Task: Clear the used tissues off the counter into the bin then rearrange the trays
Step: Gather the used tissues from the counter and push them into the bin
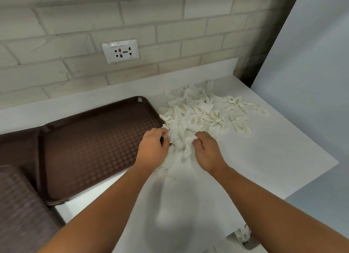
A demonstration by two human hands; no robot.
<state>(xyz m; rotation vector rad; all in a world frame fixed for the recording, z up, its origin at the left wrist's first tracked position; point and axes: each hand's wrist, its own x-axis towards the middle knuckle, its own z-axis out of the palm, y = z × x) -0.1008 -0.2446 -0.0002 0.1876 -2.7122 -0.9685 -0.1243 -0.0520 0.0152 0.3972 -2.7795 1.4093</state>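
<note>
A heap of crumpled white used tissues (204,111) lies on the white counter (264,158), spreading from the tray's right end toward the back right corner. My left hand (154,145) grips the near left part of the heap with curled fingers. My right hand (206,148) pinches tissues at the near right part of the heap. A dark brown tray (90,148) lies on the counter left of the tissues. A second brown tray (20,211) sits at the lower left, partly out of view. The bin (245,237) shows below the counter's front edge with tissues in it.
A cream brick wall with a white socket plate (120,51) runs along the back. A pale wall panel (311,73) bounds the counter on the right. The counter's right front corner (336,161) drops off to the floor.
</note>
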